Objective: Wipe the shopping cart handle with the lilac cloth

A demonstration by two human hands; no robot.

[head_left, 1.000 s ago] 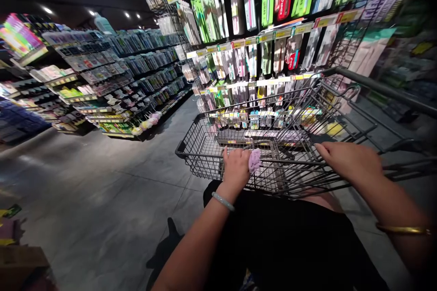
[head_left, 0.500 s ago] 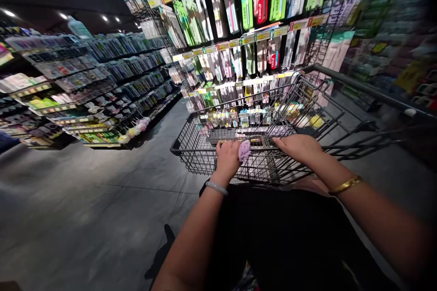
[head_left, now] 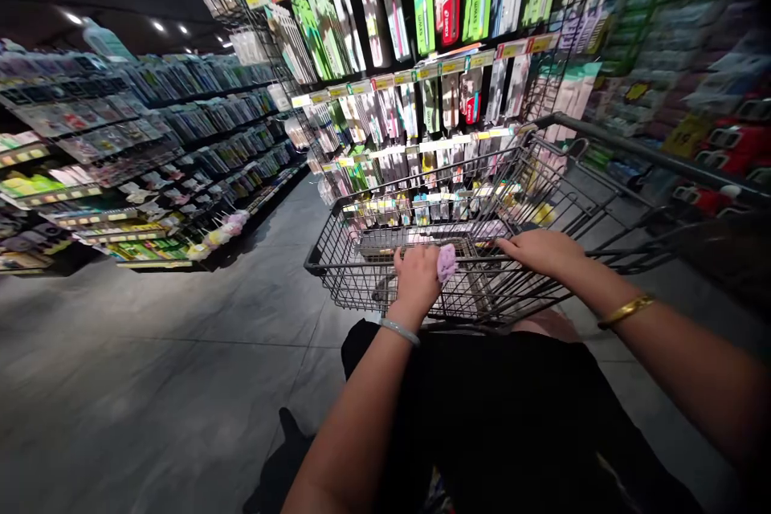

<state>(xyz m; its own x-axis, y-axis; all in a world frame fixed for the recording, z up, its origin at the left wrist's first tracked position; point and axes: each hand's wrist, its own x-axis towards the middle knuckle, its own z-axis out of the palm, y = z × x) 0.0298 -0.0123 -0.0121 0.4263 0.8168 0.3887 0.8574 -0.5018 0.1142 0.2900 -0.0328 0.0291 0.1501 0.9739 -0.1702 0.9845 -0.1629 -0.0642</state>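
A dark wire shopping cart (head_left: pixel 355 289) stands sideways right in front of me. My left hand (head_left: pixel 417 277) is closed over the near top rim of its basket, fingers curled to the inside. A lilac ruffled thing (head_left: pixel 446 263), perhaps a scrunchie, sits at the thumb side of that hand; how it is held is unclear. Farther right along the same rim, my right hand (head_left: pixel 542 251) grips the rail, thumb pointing left. The cart's handle bar (head_left: pixel 662 157) lies off to the right, touched by neither hand.
Behind the cart rises a rack of packaged toothbrushes (head_left: pixel 449 4) with price strips. Shelves of hanging packets (head_left: pixel 210 112) run along the left, beyond the grey floor (head_left: pixel 198 345). More shelves (head_left: pixel 692 96) with red items stand at the right, blurred.
Both hands have shifted slightly right in view along with the rim. The racks and left shelves have slid left in the picture. Both hands keep their hold on the cart.
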